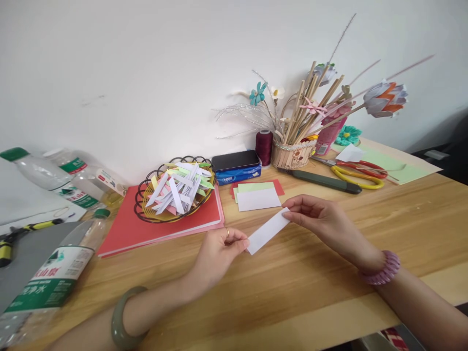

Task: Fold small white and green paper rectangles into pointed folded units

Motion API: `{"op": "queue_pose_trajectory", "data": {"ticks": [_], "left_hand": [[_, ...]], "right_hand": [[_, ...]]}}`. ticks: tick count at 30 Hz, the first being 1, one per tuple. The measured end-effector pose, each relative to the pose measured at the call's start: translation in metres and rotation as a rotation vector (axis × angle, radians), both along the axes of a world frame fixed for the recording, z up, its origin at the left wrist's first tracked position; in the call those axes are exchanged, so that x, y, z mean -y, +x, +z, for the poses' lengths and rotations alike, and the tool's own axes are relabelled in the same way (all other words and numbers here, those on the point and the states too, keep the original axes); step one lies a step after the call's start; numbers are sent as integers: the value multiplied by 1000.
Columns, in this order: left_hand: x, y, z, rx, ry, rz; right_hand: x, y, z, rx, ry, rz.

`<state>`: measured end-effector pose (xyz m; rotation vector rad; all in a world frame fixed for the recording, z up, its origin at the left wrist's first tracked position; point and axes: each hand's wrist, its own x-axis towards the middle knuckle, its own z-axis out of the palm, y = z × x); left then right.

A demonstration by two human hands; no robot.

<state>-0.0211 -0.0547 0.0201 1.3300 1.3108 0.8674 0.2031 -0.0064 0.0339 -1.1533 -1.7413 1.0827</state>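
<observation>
A narrow white strip of paper [268,231] is stretched at a slant between my two hands, just above the wooden table. My left hand [219,251] pinches its lower left end between thumb and fingers. At the upper right end, my right hand [321,219] grips it the same way. Right behind the strip lie a white paper rectangle [259,199], a pale green sheet [256,186] and a red sheet [279,187], overlapping. To the left, a yellow-and-black woven basket [146,213] holds many folded paper strips [177,190] in white, green, yellow and pink.
Red paper [120,234] lies under the basket. Plastic bottles [54,278] and pliers [22,234] are at left. Behind stand a phone [236,160] on a blue pack, a thread spool [263,146] and a stick-filled pot [294,155]. A green-handled tool [325,181] and scissors [356,176] lie right.
</observation>
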Motion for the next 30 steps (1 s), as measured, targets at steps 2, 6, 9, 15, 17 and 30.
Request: {"op": "queue_pose_trajectory", "data": {"ticks": [2, 6, 9, 15, 17, 30], "left_hand": [[0, 0, 1, -18, 0, -25], [1, -1, 5, -275, 132, -143], [3, 0, 8, -589, 331, -247], [4, 0, 5, -793, 563, -332], [2, -1, 3, -797, 565, -347], [-10, -5, 0, -540, 425, -384]], "right_hand": [[0, 0, 0, 39, 26, 5], [1, -2, -4, 172, 99, 19], [2, -4, -10, 307, 166, 37], [1, -5, -20, 454, 336, 109], [0, -4, -23, 478, 382, 124], [2, -2, -23, 484, 398, 104]]}}
